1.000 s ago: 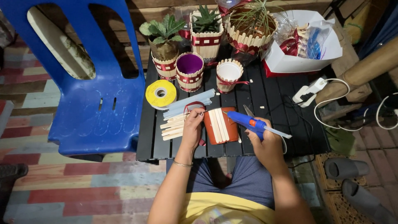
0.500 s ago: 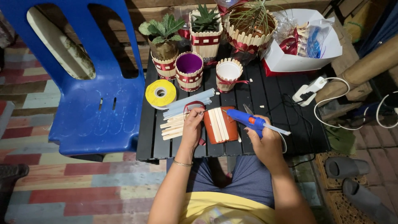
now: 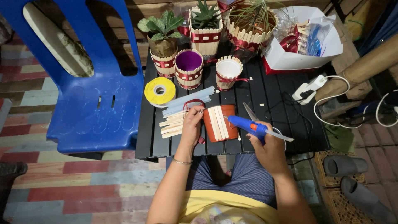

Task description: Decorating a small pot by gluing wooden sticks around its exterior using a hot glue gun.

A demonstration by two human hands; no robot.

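Observation:
A small terracotta pot (image 3: 229, 111) lies on its side on the black slatted table (image 3: 286, 124), with several pale wooden sticks (image 3: 218, 123) stuck along its upper side. My left hand (image 3: 192, 125) grips the pot at its left end. My right hand (image 3: 269, 148) holds a blue glue gun (image 3: 247, 124), its nozzle touching the pot's right side next to the sticks. A loose pile of wooden sticks (image 3: 172, 124) and pale blue glue rods (image 3: 187, 101) lies just left of my left hand.
A yellow ribbon roll (image 3: 159, 91) sits at the table's left. Stick-covered pots, some with plants (image 3: 162, 25), line the far edge, beside a white box (image 3: 292, 58). A blue plastic chair (image 3: 89, 91) stands left. A white plug and cable (image 3: 309, 87) lie right; grey slippers (image 3: 352, 182) rest on the floor.
Almost nothing has moved; both hands stay on the pot and the glue gun, whose nozzle remains against the pot's right side.

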